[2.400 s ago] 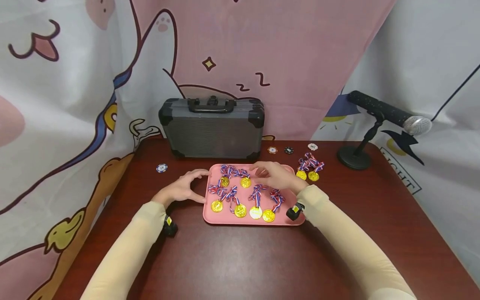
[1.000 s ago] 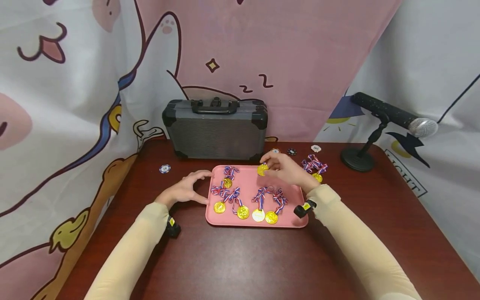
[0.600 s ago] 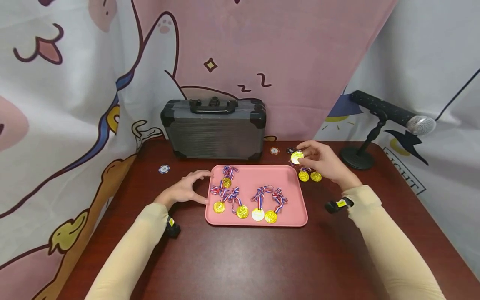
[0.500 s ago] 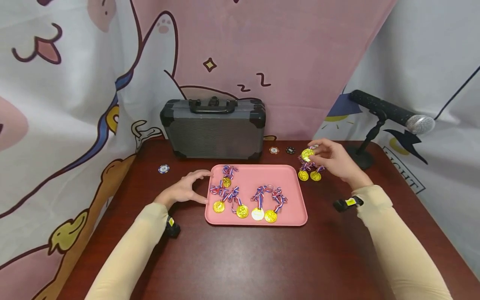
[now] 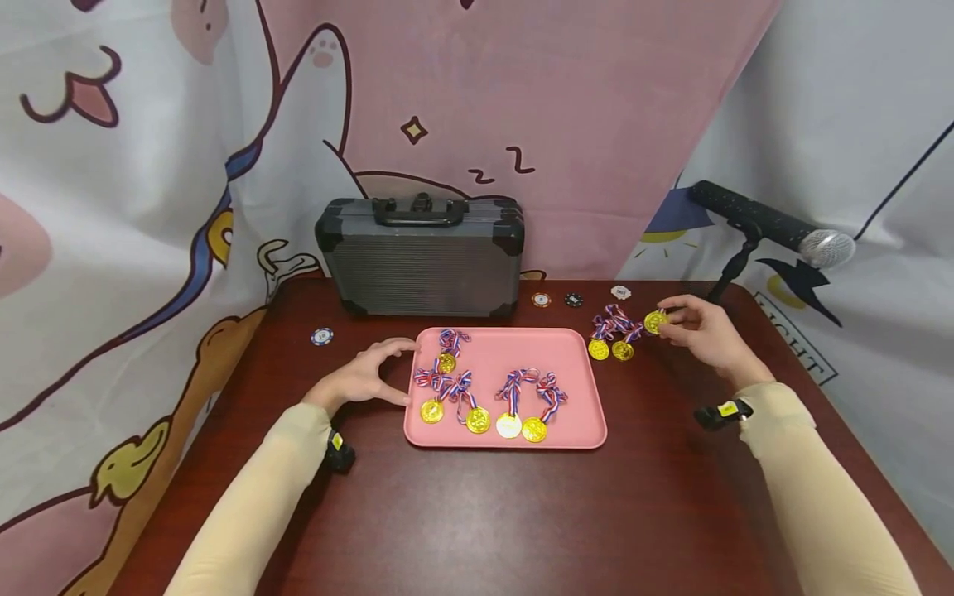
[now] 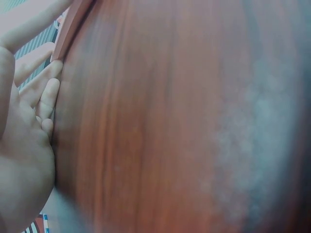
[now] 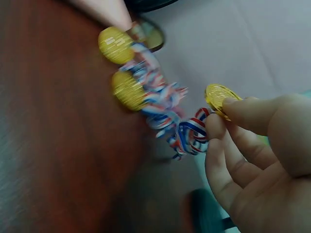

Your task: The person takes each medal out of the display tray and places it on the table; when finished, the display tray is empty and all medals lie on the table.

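My right hand (image 5: 708, 338) pinches a gold medal (image 5: 655, 322) between thumb and fingers, to the right of two other gold medals (image 5: 622, 351) on the table. In the right wrist view the held medal (image 7: 219, 99) has its striped ribbon (image 7: 192, 132) bunched below the fingers. My left hand (image 5: 365, 377) stays at the left edge of the pink tray (image 5: 555, 352), thumb and fingers spread and touching its rim. Several gold medals with red, white and blue ribbons lie in the tray, such as the medal (image 5: 478, 420) near its front edge.
Behind the tray stands a grey hard case (image 5: 425, 269). A microphone (image 5: 775, 223) on a stand is at the back right, its base hidden behind my right hand. Poker chips lie on the table: one chip (image 5: 322, 336) at left, another chip (image 5: 573, 299) at the back.
My right hand has picked a medal from the back of the tray and carried it right, past the two medals on the table. My left hand has kept its place.
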A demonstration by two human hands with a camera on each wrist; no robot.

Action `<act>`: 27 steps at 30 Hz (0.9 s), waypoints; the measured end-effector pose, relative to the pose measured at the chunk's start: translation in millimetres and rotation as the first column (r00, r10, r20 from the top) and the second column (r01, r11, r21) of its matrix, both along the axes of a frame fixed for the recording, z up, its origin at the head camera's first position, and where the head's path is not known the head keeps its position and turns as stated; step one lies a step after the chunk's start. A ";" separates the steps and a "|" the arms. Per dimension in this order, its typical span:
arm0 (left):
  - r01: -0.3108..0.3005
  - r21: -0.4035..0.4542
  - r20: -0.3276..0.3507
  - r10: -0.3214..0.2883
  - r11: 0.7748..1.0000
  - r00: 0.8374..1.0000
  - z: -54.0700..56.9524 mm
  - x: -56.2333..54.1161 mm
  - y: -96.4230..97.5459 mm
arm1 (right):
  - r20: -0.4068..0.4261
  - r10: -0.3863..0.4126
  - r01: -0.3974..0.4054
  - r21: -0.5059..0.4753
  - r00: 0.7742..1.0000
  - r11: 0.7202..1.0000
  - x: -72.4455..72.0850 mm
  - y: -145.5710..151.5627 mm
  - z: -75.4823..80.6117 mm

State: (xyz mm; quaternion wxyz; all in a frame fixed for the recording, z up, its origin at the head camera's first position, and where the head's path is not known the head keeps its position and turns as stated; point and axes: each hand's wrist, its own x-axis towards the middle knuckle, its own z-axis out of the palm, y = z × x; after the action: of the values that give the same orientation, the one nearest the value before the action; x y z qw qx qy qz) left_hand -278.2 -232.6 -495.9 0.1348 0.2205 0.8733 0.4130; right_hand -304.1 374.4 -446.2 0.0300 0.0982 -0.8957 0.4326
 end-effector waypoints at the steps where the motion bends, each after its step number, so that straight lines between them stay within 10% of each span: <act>1: 0.000 0.000 -0.002 0.000 1.000 1.000 0.4 0.1 -0.1 | 0.013 0.015 -0.015 0.013 1.000 1.000 -0.1 1.3 -5.7; 27: -0.006 0.014 0.011 0.006 1.000 1.000 1.3 1.1 -0.2 | 0.091 0.066 -0.094 0.345 0.994 0.934 2.2 -2.7 -25.9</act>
State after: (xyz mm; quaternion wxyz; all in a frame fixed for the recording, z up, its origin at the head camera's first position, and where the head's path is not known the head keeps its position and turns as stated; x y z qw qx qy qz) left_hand -277.1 -232.8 -494.6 0.1368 0.2167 0.8702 0.4209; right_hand -301.9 371.7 -472.1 -0.0402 0.1214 -0.9539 0.2714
